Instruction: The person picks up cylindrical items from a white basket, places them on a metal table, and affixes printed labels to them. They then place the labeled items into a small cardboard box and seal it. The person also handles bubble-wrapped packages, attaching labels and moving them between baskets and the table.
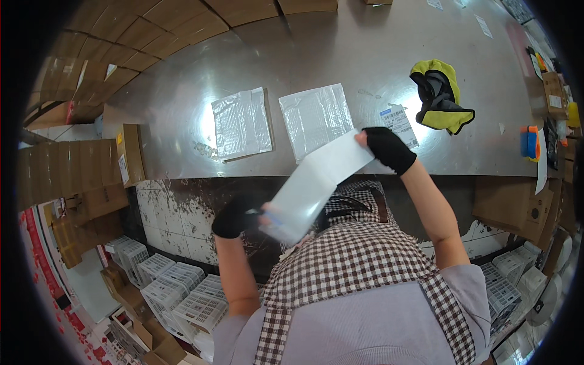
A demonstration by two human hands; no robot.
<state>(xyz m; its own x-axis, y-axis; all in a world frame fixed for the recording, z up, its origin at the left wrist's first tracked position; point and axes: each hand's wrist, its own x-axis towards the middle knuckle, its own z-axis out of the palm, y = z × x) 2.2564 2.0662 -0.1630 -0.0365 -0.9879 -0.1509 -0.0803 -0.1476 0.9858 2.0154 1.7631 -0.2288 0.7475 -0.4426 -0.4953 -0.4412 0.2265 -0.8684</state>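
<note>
A long white strip of label paper (309,188) is stretched slantwise between my hands, over the near edge of the metal table. My right hand (389,150), in a black fingerless glove, pinches its upper end. At the lower end, my left hand (236,217), gloved alike, has its fingertips on the strip; motion blurs this hand. The strip's upper part overlaps the near corner of a flat package in shiny clear wrap (316,118). Another such flat package (242,125) lies to its left. Beside my right hand, a printed label (399,125) rests on the table.
Yellow-and-black work gloves (443,97) lie on the metal table (365,42) at right. Stacked cardboard boxes (131,36) line its far left side, and one carton (129,155) stands at the left corner. White plastic crates (173,286) sit below on the left.
</note>
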